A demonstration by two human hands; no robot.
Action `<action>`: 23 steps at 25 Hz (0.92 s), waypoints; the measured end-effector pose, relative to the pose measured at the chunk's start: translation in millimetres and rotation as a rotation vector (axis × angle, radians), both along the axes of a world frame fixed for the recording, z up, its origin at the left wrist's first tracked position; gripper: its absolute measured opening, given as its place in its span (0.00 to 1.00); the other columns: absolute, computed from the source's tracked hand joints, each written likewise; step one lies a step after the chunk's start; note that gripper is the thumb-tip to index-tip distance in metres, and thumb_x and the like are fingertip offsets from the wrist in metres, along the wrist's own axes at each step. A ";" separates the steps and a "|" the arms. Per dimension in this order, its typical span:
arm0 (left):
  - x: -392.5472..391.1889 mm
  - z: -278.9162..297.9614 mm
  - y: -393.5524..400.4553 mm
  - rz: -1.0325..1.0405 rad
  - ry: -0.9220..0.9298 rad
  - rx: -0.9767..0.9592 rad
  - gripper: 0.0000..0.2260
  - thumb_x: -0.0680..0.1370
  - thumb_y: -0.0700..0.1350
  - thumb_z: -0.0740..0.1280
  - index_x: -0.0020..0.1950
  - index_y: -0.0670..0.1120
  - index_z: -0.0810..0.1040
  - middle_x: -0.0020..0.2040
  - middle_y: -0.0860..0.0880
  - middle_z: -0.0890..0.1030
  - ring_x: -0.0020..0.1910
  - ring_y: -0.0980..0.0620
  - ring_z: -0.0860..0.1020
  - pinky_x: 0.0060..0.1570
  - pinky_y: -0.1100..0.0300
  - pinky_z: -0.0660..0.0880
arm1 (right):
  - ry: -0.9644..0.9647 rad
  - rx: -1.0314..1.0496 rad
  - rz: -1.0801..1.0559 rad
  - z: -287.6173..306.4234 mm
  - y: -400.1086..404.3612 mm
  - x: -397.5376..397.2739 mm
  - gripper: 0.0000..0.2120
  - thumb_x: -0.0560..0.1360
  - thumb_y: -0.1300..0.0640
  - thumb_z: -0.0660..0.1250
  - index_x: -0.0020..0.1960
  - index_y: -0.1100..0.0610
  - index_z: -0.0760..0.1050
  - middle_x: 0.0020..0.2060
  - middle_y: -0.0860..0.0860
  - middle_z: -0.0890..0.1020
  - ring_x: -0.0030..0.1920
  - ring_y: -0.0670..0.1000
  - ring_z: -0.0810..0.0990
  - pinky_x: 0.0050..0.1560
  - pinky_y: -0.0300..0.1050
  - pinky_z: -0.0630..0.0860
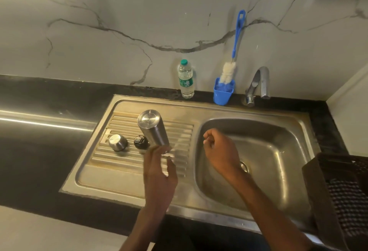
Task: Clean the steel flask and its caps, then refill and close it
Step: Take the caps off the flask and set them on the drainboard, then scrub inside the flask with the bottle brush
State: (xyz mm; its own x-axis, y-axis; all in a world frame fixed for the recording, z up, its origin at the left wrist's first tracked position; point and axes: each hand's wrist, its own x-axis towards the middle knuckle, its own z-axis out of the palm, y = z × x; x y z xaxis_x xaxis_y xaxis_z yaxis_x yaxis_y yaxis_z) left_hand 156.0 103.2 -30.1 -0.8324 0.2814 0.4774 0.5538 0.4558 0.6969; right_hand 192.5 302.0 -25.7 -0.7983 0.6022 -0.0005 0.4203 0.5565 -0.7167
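Observation:
The steel flask (152, 129) stands upside down on the ribbed drainboard (123, 173), its flat base facing up. To its left sit the black inner cap (141, 141) and the steel outer cap (117, 141), which rests open side down. My left hand (159, 171) is just in front of the flask's lower end. It is blurred, with the fingers apart and stretched toward the flask, gripping nothing. My right hand (221, 151) hovers over the left side of the sink basin (278, 137), its fingers curled in and nothing visible in it.
A plastic water bottle (185, 79) with a green cap stands at the wall behind the sink. Beside it, a blue bottle brush (229, 73) rests in a blue cup (222, 94). The tap (258, 83) is at the back right. A dark woven basket (342, 191) sits right of the basin.

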 end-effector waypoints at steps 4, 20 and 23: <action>-29.0 -17.4 50.0 -0.257 -0.322 -0.267 0.24 0.81 0.42 0.70 0.76 0.52 0.70 0.75 0.53 0.72 0.73 0.52 0.73 0.69 0.51 0.75 | 0.042 0.218 0.120 20.2 26.3 0.2 0.08 0.78 0.57 0.68 0.57 0.50 0.77 0.54 0.46 0.80 0.53 0.49 0.81 0.51 0.48 0.79; -99.0 -122.6 104.7 -0.462 -0.261 -0.883 0.48 0.74 0.69 0.58 0.87 0.44 0.49 0.85 0.44 0.46 0.85 0.44 0.49 0.79 0.49 0.52 | -0.297 1.591 0.371 126.1 184.5 -151.9 0.15 0.70 0.70 0.70 0.53 0.57 0.79 0.61 0.58 0.79 0.69 0.61 0.75 0.77 0.68 0.56; -98.9 -117.4 107.3 -0.452 -0.269 -0.887 0.46 0.79 0.69 0.54 0.85 0.48 0.35 0.84 0.47 0.33 0.84 0.46 0.36 0.79 0.52 0.39 | -0.429 1.688 0.378 131.9 198.8 -160.1 0.14 0.71 0.69 0.74 0.52 0.55 0.80 0.55 0.56 0.80 0.63 0.59 0.77 0.76 0.72 0.57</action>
State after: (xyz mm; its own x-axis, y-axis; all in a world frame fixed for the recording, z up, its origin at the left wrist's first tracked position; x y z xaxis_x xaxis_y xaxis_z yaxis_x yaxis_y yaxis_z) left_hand 57.1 210.6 -147.5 -0.6097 0.7552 -0.2405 0.6769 0.6541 0.3377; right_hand 32.5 500.8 106.3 -0.9899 -0.0294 0.1389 0.0935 0.6014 0.7934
